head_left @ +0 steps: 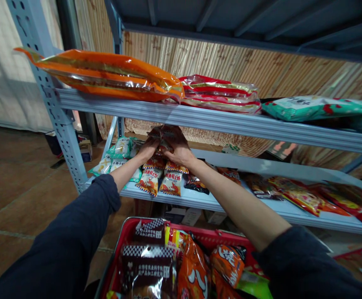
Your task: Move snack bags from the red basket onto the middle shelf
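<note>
Both of my hands reach onto the lower shelf, under the middle one. My left hand (149, 149) and my right hand (180, 150) are closed from either side on shadowed snack bags (162, 133), their print too dark to read. Just below and in front of them stand two orange-and-white snack bags (171, 182), with more of the same kind partly hidden behind. Green-and-white snack bags (121, 147) are piled left of my left hand. A dark snack bag (196, 182) lies right of the orange-and-white ones, beneath my right forearm.
In front of the shelf is a red basket (125, 232) full of brown (148, 265) and orange snack bags (195, 265). Large orange (112, 74), red (221, 93) and green packages (311, 109) lie on the middle shelf (156, 109). A perforated metal post (60, 124) stands left.
</note>
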The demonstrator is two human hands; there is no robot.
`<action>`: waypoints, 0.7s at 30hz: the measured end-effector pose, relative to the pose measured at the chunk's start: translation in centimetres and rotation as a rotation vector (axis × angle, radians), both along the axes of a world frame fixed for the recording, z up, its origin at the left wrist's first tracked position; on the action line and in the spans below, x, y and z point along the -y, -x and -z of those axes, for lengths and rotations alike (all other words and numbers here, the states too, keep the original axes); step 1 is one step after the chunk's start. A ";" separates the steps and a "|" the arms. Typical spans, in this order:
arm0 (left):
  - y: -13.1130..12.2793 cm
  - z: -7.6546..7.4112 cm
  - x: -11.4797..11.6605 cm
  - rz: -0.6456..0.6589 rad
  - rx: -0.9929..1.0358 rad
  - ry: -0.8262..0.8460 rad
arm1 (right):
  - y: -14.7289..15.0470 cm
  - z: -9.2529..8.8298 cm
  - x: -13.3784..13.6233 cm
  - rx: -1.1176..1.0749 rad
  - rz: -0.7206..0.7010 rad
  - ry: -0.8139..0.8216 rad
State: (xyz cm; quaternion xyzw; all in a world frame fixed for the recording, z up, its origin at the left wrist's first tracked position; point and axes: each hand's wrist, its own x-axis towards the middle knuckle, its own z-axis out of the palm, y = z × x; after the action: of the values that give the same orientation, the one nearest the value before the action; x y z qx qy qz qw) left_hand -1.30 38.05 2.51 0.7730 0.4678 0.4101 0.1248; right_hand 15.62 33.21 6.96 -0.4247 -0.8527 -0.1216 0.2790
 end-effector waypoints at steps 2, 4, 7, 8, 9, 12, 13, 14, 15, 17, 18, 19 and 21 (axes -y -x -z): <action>-0.1 0.0 0.0 -0.013 -0.027 0.005 | 0.0 -0.2 0.0 -0.023 0.023 0.012; 0.0 -0.1 -0.1 -0.004 -0.058 -0.011 | 0.1 -0.4 0.0 -0.033 0.035 0.019; 0.1 -0.2 0.0 0.022 -0.097 -0.048 | 0.1 -0.5 0.1 -0.040 0.048 0.016; 0.2 -0.3 0.1 0.023 -0.104 -0.055 | 0.1 -0.5 0.2 -0.044 0.048 0.011; 0.3 -0.3 0.2 0.022 -0.107 -0.057 | 0.1 -0.5 0.3 -0.049 0.044 0.006; 0.5 -0.5 0.5 0.018 -0.075 -0.048 | -0.3 -0.4 0.8 -0.073 0.036 0.013; 0.6 -0.6 0.7 0.011 -0.051 -0.036 | -0.4 -0.4 1.0 -0.089 0.042 0.020; 0.7 -0.7 0.9 -0.004 -0.020 -0.016 | -0.6 -0.4 1.2 -0.109 0.053 0.024; 0.8 -0.7 1.0 -0.027 0.018 0.011 | -0.9 -0.4 1.5 -0.134 0.066 0.024; 1.1 -0.9 1.5 -0.067 0.093 0.064 | -1.4 -0.3 2.3 -0.185 0.096 0.005; 1.2 -0.9 1.7 -0.080 0.123 0.081 | -1.7 -0.2 2.8 -0.207 0.109 -0.005; 1.4 -1.0 2.1 -0.095 0.151 0.091 | -2.1 -0.1 3.3 -0.226 0.119 -0.010; 1.7 -1.0 3.2 -0.151 0.200 0.101 | -2.8 0.3 4.5 -0.248 0.131 -0.001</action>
State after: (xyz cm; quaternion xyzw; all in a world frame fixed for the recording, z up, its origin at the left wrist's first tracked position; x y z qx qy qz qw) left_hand -2.99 34.90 3.46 0.6835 0.5298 0.4694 0.1782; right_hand 18.45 28.72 6.62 -0.4913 -0.7819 -0.0865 0.3739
